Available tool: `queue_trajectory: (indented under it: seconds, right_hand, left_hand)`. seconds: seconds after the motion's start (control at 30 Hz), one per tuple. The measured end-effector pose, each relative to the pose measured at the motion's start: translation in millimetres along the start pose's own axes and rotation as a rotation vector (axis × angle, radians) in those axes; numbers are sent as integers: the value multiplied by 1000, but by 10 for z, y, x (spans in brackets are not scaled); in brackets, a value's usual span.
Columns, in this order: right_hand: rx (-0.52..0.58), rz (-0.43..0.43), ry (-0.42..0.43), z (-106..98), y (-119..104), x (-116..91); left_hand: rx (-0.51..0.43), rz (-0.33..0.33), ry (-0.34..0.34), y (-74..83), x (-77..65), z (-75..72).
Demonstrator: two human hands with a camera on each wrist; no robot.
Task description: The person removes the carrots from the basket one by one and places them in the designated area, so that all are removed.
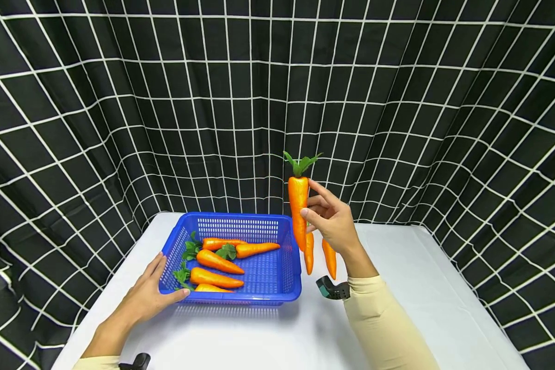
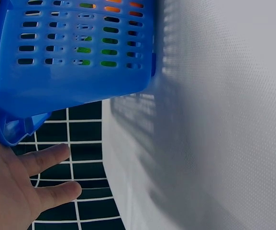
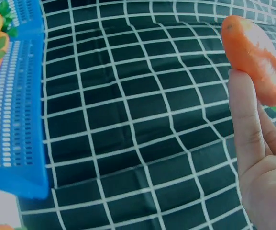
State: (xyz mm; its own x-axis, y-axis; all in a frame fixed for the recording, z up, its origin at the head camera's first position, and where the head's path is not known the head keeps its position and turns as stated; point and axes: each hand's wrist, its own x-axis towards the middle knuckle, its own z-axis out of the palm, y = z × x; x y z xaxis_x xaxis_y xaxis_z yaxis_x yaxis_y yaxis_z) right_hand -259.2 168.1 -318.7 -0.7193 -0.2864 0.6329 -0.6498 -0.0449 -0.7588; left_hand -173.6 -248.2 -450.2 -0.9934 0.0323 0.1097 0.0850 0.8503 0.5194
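My right hand (image 1: pixel 336 223) pinches an orange carrot (image 1: pixel 297 203) with green leaves between thumb and fingers. The carrot is held up with its leaves on top and its tip pointing down, just past the right rim of a blue plastic basket (image 1: pixel 277 297). In the right wrist view its tip end (image 3: pixel 248 43) faces the camera. My left hand (image 1: pixel 143 298) rests spread at the basket's front left corner, thumb along the front rim. In the left wrist view two of its fingers (image 2: pixel 49 158) stretch out straight beside the basket. Several carrots (image 1: pixel 217 262) lie inside the basket.
Two more carrots, one on the left (image 1: pixel 309 257) and one on the right (image 1: pixel 329 259), lie on the white table (image 1: pixel 398 288) right of the basket; my right hand hides their upper ends. A black curtain (image 1: pixel 240 113) with a white grid surrounds the table.
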Motion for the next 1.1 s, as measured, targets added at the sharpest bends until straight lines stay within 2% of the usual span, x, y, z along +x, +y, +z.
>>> queue_trajectory:
  seconds: [0.27,0.5,0.7,0.93,1.1]
  right_hand:
    - [-40,-18,73,-313,-50,-71]
    - [-45,-3,151,-563,5,-107]
    - [-89,44,204,-711,104,-142]
    - [-130,137,250,-827,278,-213]
    - [-122,199,272,-906,438,-279]
  left_hand:
    - [2,-8,-9,11,-2,-4]
    - [5,-13,-13,12,-9,-20]
    - [-2,-18,-18,4,1,-23]
    - [-5,-5,-11,-10,-1,-9]
    - [-4,-1,-12,0,9,-4]
